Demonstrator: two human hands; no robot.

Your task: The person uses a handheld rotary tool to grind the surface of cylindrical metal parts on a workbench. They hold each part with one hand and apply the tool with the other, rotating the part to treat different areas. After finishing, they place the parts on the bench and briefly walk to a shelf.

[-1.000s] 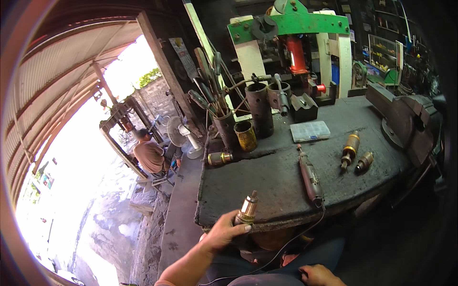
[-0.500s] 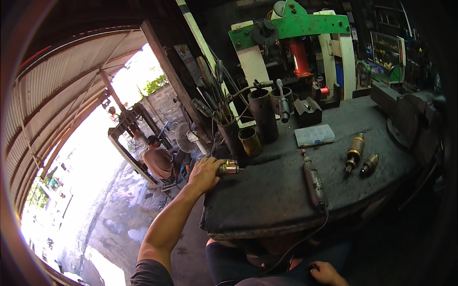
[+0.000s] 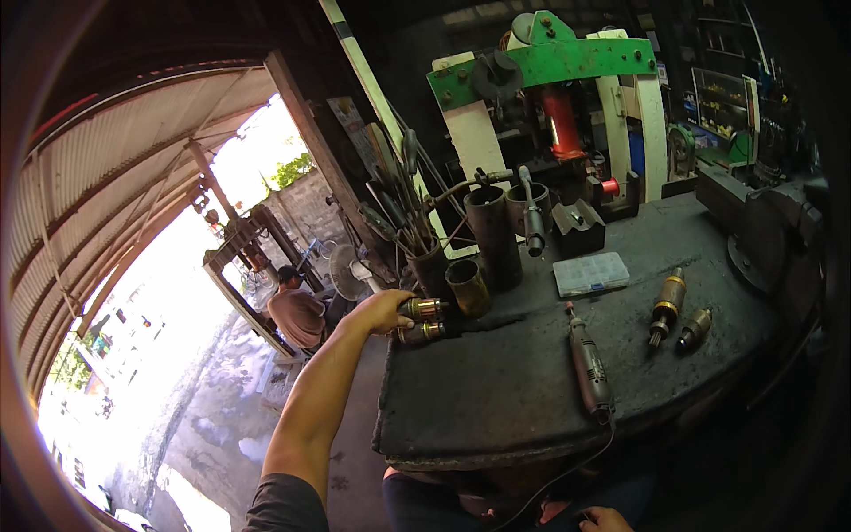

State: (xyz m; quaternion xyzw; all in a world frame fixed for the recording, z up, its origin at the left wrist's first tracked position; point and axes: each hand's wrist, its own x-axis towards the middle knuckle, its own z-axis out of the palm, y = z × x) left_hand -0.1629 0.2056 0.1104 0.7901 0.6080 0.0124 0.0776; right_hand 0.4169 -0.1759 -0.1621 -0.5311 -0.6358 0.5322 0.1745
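My left hand (image 3: 382, 315) grips a brass-banded cylindrical metal part (image 3: 424, 309) at the bench's left end, with a similar part (image 3: 424, 333) lying just below it. My right hand (image 3: 605, 520) is low at the bottom edge, partly out of frame, fingers curled; what it holds, if anything, is unclear. On the dark bench (image 3: 496, 390) lie a corded rotary tool (image 3: 589, 377), a clear plastic case (image 3: 591, 275), a long brass-banded part (image 3: 669, 300) and a short metal part (image 3: 696, 330).
Upright tool-filled tubes (image 3: 492, 239) and a rusty yellow cup (image 3: 468, 288) stand at the back, before a green-topped press (image 3: 563, 58). A vise (image 3: 753, 248) sits right. A seated person (image 3: 297, 315), a fan (image 3: 350, 270) and an open sunlit yard are left.
My left hand has carried the metal part from the bench's front edge up to its back left, beside the similar part there. My right hand has sunk slightly toward the bottom edge.
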